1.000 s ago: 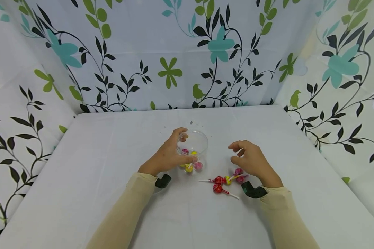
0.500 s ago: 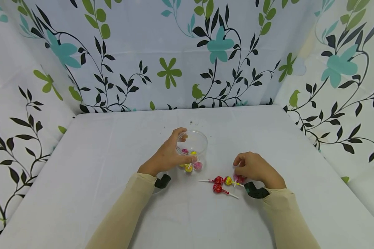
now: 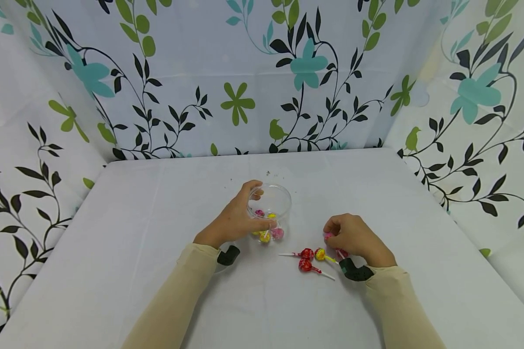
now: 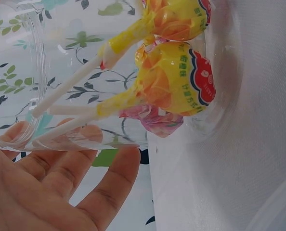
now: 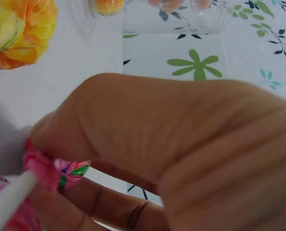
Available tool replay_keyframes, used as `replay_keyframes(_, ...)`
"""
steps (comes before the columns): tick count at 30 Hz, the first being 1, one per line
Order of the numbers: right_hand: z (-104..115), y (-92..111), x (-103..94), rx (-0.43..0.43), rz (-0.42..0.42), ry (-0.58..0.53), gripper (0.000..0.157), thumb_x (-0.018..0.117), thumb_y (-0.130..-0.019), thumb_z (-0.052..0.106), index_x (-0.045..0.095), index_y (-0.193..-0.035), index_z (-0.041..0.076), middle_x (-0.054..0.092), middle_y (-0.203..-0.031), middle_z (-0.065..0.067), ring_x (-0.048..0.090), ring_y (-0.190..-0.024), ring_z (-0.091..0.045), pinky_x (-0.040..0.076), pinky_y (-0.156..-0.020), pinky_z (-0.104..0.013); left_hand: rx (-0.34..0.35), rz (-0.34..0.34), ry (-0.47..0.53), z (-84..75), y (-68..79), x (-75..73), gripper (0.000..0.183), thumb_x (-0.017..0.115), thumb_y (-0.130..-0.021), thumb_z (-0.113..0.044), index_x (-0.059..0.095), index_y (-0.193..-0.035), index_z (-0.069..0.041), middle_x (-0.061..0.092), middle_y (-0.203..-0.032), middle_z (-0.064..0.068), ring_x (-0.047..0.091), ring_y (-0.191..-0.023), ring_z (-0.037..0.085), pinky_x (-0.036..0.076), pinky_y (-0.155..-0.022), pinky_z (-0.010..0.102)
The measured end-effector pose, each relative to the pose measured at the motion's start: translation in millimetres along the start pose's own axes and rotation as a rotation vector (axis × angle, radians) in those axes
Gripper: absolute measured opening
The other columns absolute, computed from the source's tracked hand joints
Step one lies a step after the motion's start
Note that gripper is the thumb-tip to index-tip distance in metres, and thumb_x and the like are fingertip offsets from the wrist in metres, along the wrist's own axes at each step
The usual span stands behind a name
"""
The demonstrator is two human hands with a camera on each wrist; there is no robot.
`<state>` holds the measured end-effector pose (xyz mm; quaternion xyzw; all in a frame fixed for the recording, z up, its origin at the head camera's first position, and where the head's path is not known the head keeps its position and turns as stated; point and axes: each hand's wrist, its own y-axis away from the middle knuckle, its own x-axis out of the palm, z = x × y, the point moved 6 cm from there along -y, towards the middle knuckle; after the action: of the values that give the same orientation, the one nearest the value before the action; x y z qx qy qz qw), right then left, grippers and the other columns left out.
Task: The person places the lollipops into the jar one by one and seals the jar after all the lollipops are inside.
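My left hand (image 3: 231,218) grips a clear plastic jar (image 3: 279,198) by its side, thumb in front and fingers behind. The jar stands upright with its mouth uncovered. Inside it are yellow lollipops (image 4: 174,79) and pink lollipops (image 4: 155,120), heads down and white sticks up in the left wrist view. To the right, my right hand (image 3: 355,237) pinches a pink lollipop (image 5: 42,168) between thumb and fingers, just where the wrapper meets the stick. Under that hand lies another pink lollipop (image 3: 341,254), partly hidden.
Two red lollipops (image 3: 305,265) and a yellow lollipop (image 3: 320,254) lie on the white tablecloth (image 3: 262,305) between the hands. A clear round-edged piece (image 4: 278,207) sits by the left wrist, mostly covered. Small dark specks dot the cloth behind the jar. A patterned curtain (image 3: 179,72) encloses the table.
My right hand has come down onto the pink lollipops and taken one, drawing it slightly left. The yellow lollipop beside it has shifted a little. The left hand and jar stay put.
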<state>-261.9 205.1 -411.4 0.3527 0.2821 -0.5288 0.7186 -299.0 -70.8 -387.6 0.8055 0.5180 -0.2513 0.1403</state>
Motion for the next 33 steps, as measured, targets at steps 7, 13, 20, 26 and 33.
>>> replay_keyframes(7, 0.0, 0.0, -2.6, -0.007, -0.067, -0.03, 0.02, 0.076, -0.086, 0.01, 0.074, -0.105, 0.008, 0.067, -0.094, -0.007, 0.058, -0.08, -0.022, 0.05, -0.061, -0.032, 0.014, 0.006, 0.011, 2.3, 0.0, 1.1, 0.104, 0.089, -0.08, -0.048, 0.022, -0.158, -0.033, 0.044, -0.161, 0.009, 0.039, -0.148, 0.03, 0.034, -0.116, 0.065)
replay_keyframes(13, 1.3, 1.8, -8.0, -0.038, -0.145, -0.056, 0.022, 0.076, -0.088, 0.011, 0.074, -0.11, 0.008, 0.069, -0.098, -0.008, 0.062, -0.089, -0.025, 0.055, -0.06, -0.031, 0.015, 0.004, 0.01, 2.5, -0.8, 1.4, 0.103, 0.089, -0.081, -0.046, 0.023, -0.159, -0.033, 0.044, -0.16, 0.009, 0.039, -0.148, 0.031, 0.033, -0.116, 0.066)
replay_keyframes(20, 5.2, 2.9, -15.3, -0.111, -0.224, -0.093, 0.021, 0.076, -0.089, 0.007, 0.074, -0.109, 0.005, 0.074, -0.102, -0.009, 0.067, -0.091, -0.024, 0.057, -0.071, -0.031, 0.011, 0.003, 0.009, 2.9, -1.0, 1.6, 0.104, 0.089, -0.08, -0.05, 0.023, -0.158, -0.033, 0.044, -0.161, 0.009, 0.039, -0.149, 0.03, 0.033, -0.117, 0.065)
replay_keyframes(26, 9.6, 5.9, -23.1, -0.175, -0.293, -0.138, 0.019, 0.074, -0.089, 0.005, 0.073, -0.108, 0.004, 0.074, -0.102, -0.01, 0.069, -0.09, -0.023, 0.057, -0.072, -0.031, -0.003, -0.001, -0.001, 3.0, -0.6, 1.1, 0.103, 0.088, -0.08, -0.05, 0.023, -0.158, -0.034, 0.045, -0.16, 0.002, 0.038, -0.149, 0.029, 0.033, -0.116, 0.066)
replay_keyframes(33, 17.5, 9.8, -31.0, -0.205, -0.357, -0.156, 0.021, 0.075, -0.089, 0.004, 0.072, -0.11, 0.003, 0.074, -0.101, -0.011, 0.068, -0.088, -0.024, 0.057, -0.073, -0.028, 0.0, -0.002, -0.001, 2.8, -0.7, 0.7, 0.103, 0.088, -0.08, -0.05, 0.023, -0.158, -0.034, 0.046, -0.158, 0.001, 0.039, -0.148, 0.029, 0.035, -0.116, 0.065)
